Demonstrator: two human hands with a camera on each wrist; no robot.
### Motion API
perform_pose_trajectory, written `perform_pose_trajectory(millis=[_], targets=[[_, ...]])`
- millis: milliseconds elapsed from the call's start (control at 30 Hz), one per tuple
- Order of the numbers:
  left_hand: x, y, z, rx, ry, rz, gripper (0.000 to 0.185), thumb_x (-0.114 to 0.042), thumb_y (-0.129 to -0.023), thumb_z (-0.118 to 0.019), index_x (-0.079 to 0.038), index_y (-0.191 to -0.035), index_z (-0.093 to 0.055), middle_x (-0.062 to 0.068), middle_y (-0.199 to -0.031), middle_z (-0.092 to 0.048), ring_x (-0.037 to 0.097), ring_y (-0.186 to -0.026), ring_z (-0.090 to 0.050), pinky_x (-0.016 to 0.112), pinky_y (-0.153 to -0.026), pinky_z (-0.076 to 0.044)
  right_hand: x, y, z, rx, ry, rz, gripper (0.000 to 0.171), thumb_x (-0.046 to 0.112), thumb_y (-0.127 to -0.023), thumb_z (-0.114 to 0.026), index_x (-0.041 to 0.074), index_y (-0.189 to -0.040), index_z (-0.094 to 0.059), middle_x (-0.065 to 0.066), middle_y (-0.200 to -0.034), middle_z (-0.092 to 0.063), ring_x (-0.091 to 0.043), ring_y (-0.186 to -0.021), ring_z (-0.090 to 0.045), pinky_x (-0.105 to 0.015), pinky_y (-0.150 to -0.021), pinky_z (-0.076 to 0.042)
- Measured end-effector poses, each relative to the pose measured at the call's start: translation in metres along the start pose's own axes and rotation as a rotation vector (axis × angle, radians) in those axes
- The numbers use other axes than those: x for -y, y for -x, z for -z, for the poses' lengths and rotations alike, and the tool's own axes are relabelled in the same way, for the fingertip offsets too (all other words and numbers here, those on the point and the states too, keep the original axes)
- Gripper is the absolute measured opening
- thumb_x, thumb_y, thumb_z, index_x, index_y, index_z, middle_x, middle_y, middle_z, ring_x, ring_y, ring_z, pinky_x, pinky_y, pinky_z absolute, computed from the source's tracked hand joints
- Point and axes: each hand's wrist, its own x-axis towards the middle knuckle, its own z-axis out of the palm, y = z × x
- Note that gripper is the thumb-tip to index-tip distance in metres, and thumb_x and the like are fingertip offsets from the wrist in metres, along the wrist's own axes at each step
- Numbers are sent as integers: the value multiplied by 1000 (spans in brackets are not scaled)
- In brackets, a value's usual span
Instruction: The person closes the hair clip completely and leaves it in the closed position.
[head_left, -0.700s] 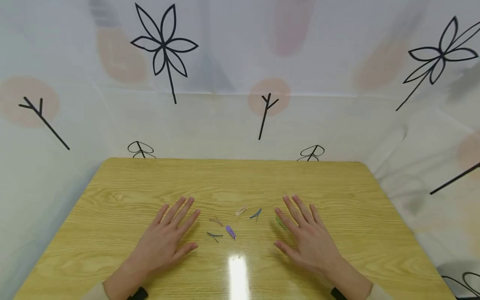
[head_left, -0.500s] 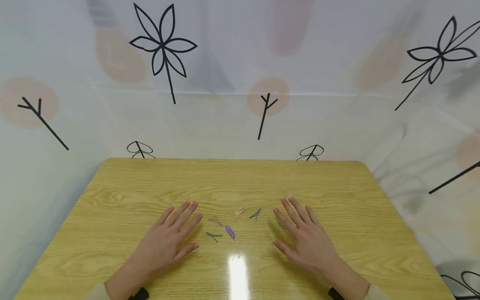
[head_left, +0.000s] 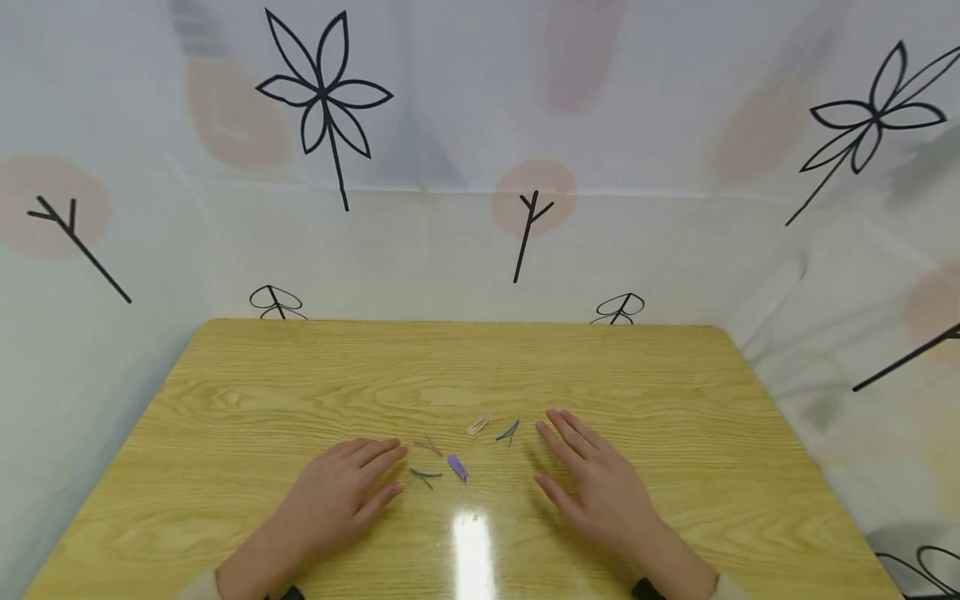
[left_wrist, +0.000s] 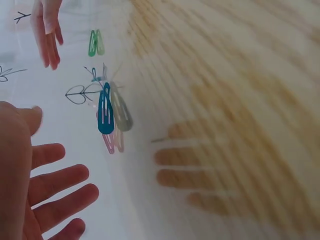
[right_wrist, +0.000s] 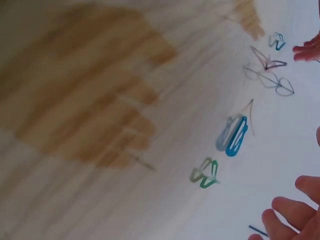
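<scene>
Several small hair clips lie scattered on the wooden table (head_left: 247,392) between my hands. In the head view a purple clip (head_left: 457,467), a beige clip (head_left: 477,426), a blue clip (head_left: 508,431) and a dark clip (head_left: 425,475) show. My left hand (head_left: 341,492) is just left of them, fingers loosely spread, holding nothing. My right hand (head_left: 592,479) is just right of them, fingers straight, holding nothing. The left wrist view shows my left hand's fingers (left_wrist: 55,195) near a blue clip (left_wrist: 105,115) and a green clip (left_wrist: 96,42). In the right wrist view a blue clip (right_wrist: 235,135) and a green clip (right_wrist: 206,175) lie beyond my fingers (right_wrist: 290,210).
A white cloth printed with black flowers (head_left: 322,92) and pink spots hangs round the table's back and sides. A bright glare patch (head_left: 472,550) sits on the tabletop near the front edge between my forearms.
Both hands have drawn inward toward the clips. My left hand's fingers have relaxed and drooped. My right hand now covers the green clip in the head view.
</scene>
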Motion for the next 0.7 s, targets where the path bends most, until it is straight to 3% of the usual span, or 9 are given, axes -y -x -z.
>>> perform_pose_trajectory(millis=[200, 433, 700], targets=[[-5, -6, -3, -16, 70, 51, 30, -32, -92, -72, -18, -119, -71, -4, -117, -68, 15, -107, -63, 39, -89, -52, 11, -5, -1, 2, -138, -80, 55, 35, -96, -66, 11, -144, -54, -9, -145, -53, -30, -128, -54, -50, -97, -48], [-8, -9, -9, 39, 150, 151, 29, -27, -89, -76, -18, -116, -72, -5, -116, -68, 16, -107, -63, 40, -89, -52, 27, -12, -8, 11, -447, -135, 42, 19, -97, -66, 5, -137, -60, -9, -139, -58, -28, -122, -59, -48, -95, -49], [-7, -15, -14, 81, 270, 227, 26, -20, -85, -79, -18, -110, -73, -8, -110, -69, 14, -104, -63, 39, -89, -51, 48, -22, -20, 91, -784, -270, 38, 23, -101, -62, 5, -134, -63, -7, -127, -66, -24, -113, -64, -40, -89, -54]])
